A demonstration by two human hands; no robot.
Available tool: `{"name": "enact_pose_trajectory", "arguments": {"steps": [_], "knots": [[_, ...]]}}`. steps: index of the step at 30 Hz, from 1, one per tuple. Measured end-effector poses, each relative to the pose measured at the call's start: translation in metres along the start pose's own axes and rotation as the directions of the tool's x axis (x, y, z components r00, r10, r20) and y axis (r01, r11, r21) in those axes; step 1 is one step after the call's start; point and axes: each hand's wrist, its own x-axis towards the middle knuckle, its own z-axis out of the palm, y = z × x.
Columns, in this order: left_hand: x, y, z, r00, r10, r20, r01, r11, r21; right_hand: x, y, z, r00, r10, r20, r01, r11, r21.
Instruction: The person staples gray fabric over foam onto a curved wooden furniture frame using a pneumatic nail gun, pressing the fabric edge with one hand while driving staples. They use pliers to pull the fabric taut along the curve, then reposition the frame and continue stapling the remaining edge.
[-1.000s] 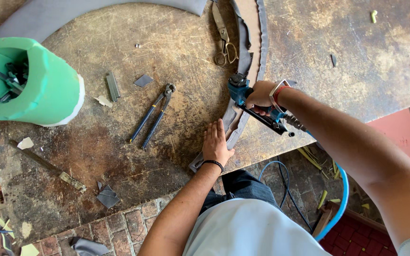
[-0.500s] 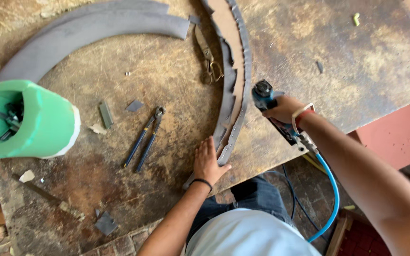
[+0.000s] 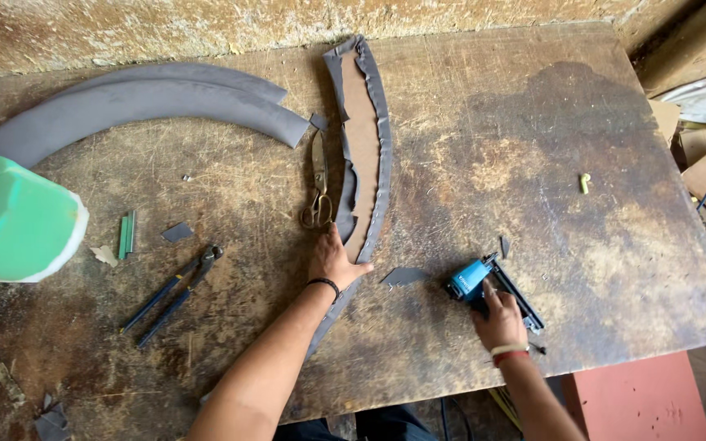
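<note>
While left hand (image 3: 335,260) presses curved panel (image 3: 363,139), right hand (image 3: 500,318) grips stapler (image 3: 484,286).

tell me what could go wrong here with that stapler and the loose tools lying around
The right hand rests on the blue pneumatic stapler while the left hand presses the curved fabric-covered panel; a stray shot could hit those fingers. The scissors lie right by the left hand and could nick it.

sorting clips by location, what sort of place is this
Probably an upholstery workshop: a scarred wooden workbench with a fabric-wrapped curved panel, scissors and a blue staple gun under the right hand.
</note>
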Motion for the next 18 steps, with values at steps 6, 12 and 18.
{"name": "enact_pose_trajectory", "arguments": {"steps": [6,12,18], "knots": [[-0.038,0.032,-0.02,0.998,-0.049,0.036,0.034,0.943,0.33,-0.012,-0.044,-0.004,0.995,0.101,-0.02,-0.091,0.953,0.289],[-0.139,0.038,-0.01,0.989,0.104,0.106,-0.149,0.715,0.684,0.048,-0.11,0.019,0.975,-0.01,0.222,-0.153,0.694,0.703],[-0.142,0.018,-0.005,0.925,-0.03,0.378,-0.106,0.936,0.335,0.124,-0.158,0.044,0.924,0.237,0.299,-0.381,0.617,0.689]]}}
